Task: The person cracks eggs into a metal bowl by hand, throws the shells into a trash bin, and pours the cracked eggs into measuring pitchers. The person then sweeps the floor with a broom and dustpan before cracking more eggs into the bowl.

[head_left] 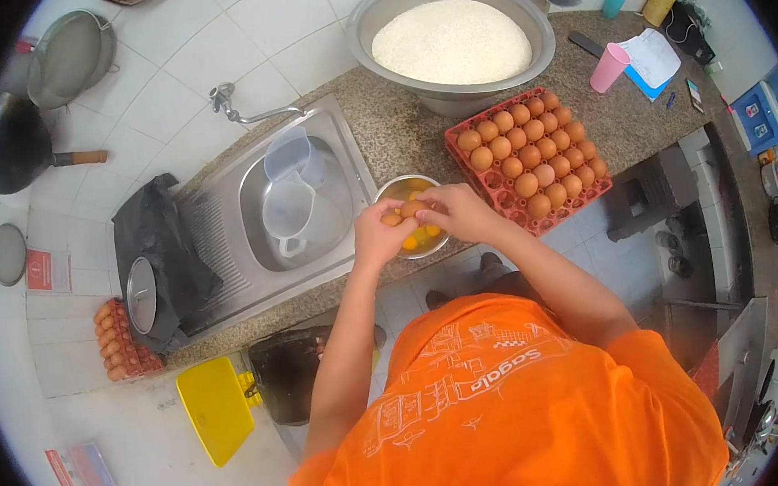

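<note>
Fingers of the left hand [376, 237] and right hand [460, 215] curl narrowly around rounded brown eggshells [412, 208], whole or halved I cannot tell, at mid-frame, over a round silver metal bowl [423, 251] of yellow yolks [411, 241]; right of centre, a square red tray [494, 180] holds brown eggs [547, 148].

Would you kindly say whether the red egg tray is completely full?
Partly full: brown eggs fill most of the red egg tray, but bare pockets show along its side nearest the bowl.
</note>
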{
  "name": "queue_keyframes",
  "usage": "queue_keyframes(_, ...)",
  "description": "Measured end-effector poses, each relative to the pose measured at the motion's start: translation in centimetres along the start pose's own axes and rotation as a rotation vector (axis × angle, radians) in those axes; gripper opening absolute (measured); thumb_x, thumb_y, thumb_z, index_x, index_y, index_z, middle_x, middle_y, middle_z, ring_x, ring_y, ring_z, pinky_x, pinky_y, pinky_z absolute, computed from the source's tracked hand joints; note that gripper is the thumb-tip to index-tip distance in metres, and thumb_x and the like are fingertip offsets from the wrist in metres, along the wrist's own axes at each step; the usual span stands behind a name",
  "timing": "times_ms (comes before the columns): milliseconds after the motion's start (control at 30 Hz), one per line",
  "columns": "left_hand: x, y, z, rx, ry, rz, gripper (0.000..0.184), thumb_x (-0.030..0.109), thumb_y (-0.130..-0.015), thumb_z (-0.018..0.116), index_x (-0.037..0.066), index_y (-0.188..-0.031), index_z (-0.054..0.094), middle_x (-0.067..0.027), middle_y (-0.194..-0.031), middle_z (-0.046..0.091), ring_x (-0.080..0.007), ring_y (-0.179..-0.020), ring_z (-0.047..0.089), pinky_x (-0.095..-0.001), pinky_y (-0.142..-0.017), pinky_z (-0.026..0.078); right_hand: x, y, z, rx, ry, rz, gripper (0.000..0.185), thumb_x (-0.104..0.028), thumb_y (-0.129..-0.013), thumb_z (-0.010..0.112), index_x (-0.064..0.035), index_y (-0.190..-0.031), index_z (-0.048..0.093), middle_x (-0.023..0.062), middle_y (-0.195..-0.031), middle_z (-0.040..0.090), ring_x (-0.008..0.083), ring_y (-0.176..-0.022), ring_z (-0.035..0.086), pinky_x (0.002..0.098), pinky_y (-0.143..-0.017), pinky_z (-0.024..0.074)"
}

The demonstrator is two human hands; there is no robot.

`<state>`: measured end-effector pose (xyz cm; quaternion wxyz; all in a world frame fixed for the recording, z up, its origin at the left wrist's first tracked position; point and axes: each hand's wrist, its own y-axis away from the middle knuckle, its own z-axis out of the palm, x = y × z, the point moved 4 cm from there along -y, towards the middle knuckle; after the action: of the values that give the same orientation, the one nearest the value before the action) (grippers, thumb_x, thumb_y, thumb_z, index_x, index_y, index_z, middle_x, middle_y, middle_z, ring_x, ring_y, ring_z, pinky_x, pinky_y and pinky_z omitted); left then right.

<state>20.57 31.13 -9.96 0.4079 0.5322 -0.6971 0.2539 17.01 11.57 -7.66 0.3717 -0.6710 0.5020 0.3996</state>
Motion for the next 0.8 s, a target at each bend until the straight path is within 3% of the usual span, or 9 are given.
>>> queue_keyframes(67,-1.9,-0.5,0.5,0.036,-0.022,0.026,0.038,0.024,-0.079,0.084,0.000,-0.108,0.076,-0.0072,-0.091,0.079,-0.0127,-0.085,0.072,-0.0319,-0.080,0.057,-0.8,-0.1,0.3,0.000,0.257,-0.151,0.028,-0.012,-0.095,0.071,0.0046,-0.117,0.070,0.0225,-0.103,0.076,0.0398,-0.096,0.074,0.0456,-0.086,0.0587)
queue_keyframes(167,-1.8,-0.7,-0.6,0.029,0.018,-0.015,0.035,0.020,-0.078,0.082,0.002,-0.108,0.077,-0.0102,-0.091,0.079,-0.0158,-0.085,0.073,-0.0330,-0.080,0.058,0.5,-0.3,0.6,0.031,0.268,-0.271,0.030,-0.013,-0.096,0.069,0.0018,-0.121,0.070,0.0230,-0.108,0.074,0.0441,-0.102,0.070,0.0483,-0.091,0.0568)
queue_keyframes(267,0.3,-0.2,-1.8,0.013,-0.151,0.137,0.034,0.019,-0.078,0.081,0.003,-0.108,0.075,-0.0129,-0.090,0.079,-0.0193,-0.083,0.075,-0.0335,-0.079,0.058,-0.2,-0.6,-0.2,-0.100,0.298,-0.295,0.037,-0.014,-0.095,0.072,0.0019,-0.128,0.067,0.0216,-0.119,0.071,0.0410,-0.109,0.068,0.0454,-0.095,0.0562)
queue_keyframes(400,2.2,0.5,-2.7,0.071,-0.238,0.193,0.039,0.019,-0.078,0.083,0.005,-0.112,0.072,-0.0150,-0.091,0.078,-0.0210,-0.084,0.076,-0.0336,-0.078,0.059,-0.5,-0.6,-1.1,-0.069,0.302,-0.325,0.039,-0.014,-0.093,0.074,0.0014,-0.128,0.066,0.0200,-0.121,0.070,0.0411,-0.112,0.067,0.0451,-0.096,0.0556)
queue_keyframes(500,0.4,0.8,-2.1,0.068,-0.048,0.078,0.051,0.019,-0.078,0.088,0.006,-0.122,0.066,-0.0146,-0.094,0.078,-0.0198,-0.088,0.075,-0.0347,-0.078,0.059,-1.0,-0.1,-1.6,0.067,0.218,-0.276,0.035,-0.012,-0.093,0.076,0.0002,-0.124,0.067,0.0181,-0.117,0.071,0.0330,-0.108,0.070,0.0413,-0.094,0.0562)
queue_keyframes(567,-0.8,1.1,-1.0,0.054,0.178,0.091,0.061,0.015,-0.083,0.088,0.009,-0.136,0.060,-0.0117,-0.100,0.077,-0.0160,-0.087,0.072,-0.0309,-0.072,0.057,-0.3,0.0,-1.2,0.160,-0.073,-0.046,0.037,-0.016,-0.092,0.081,-0.0022,-0.123,0.066,0.0118,-0.105,0.074,0.0256,-0.096,0.072,0.0384,-0.088,0.0560)
queue_keyframes(600,-0.3,1.5,-0.7,0.057,0.181,0.087,0.061,0.015,-0.083,0.088,0.009,-0.136,0.060,-0.0117,-0.100,0.077,-0.0160,-0.087,0.072,-0.0309,-0.072,0.057,0.5,0.0,0.0,0.155,-0.073,-0.045,0.037,-0.016,-0.092,0.081,-0.0022,-0.123,0.066,0.0118,-0.105,0.074,0.0256,-0.096,0.072,0.0384,-0.088,0.0560)
queue_keyframes(667,0.7,2.2,0.1,-0.026,0.623,0.032,0.064,0.008,-0.088,0.083,0.010,-0.146,0.055,-0.0050,-0.102,0.073,-0.0100,-0.081,0.067,-0.0242,-0.064,0.052,2.7,-0.2,2.3,0.241,-0.369,-0.036,0.027,-0.018,-0.092,0.083,-0.0032,-0.111,0.071,0.0062,-0.099,0.075,0.0144,-0.091,0.068,0.0322,-0.082,0.0525)
queue_keyframes(800,-0.6,4.3,-0.1,-0.090,0.789,-0.116,0.065,0.002,-0.092,0.077,0.012,-0.151,0.052,-0.0011,-0.100,0.070,-0.0059,-0.074,0.060,-0.0194,-0.058,0.044,-0.2,0.1,3.5,0.139,-0.434,-0.011,0.013,-0.010,-0.090,0.084,-0.0023,-0.095,0.074,0.0050,-0.100,0.073,0.0134,-0.097,0.066,0.0314,-0.091,0.0512)
